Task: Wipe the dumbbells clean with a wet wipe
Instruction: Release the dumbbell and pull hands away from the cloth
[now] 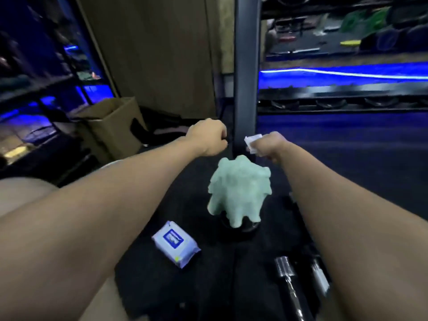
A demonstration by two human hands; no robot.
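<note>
Both hands reach forward: right hand [269, 144] pinches a wet wipe [253, 142]; left hand [208, 137] fisted, empty; dumbbells [289, 279] lie nearer, below.

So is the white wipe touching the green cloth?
Apart. The head view shows the wipe pinched in the right hand, with dark floor visible between it and the green cloth below.

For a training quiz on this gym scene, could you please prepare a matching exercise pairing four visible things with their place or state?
Things:
1. wet wipe
2. wipe pack
3. green cloth
4. cardboard box

Places or states:
A. lying flat on the dark floor between the arms
B. standing open at the left, beyond the left arm
C. held in the right hand
D. draped over a dark object

Pairs: 1-C, 2-A, 3-D, 4-B
</note>
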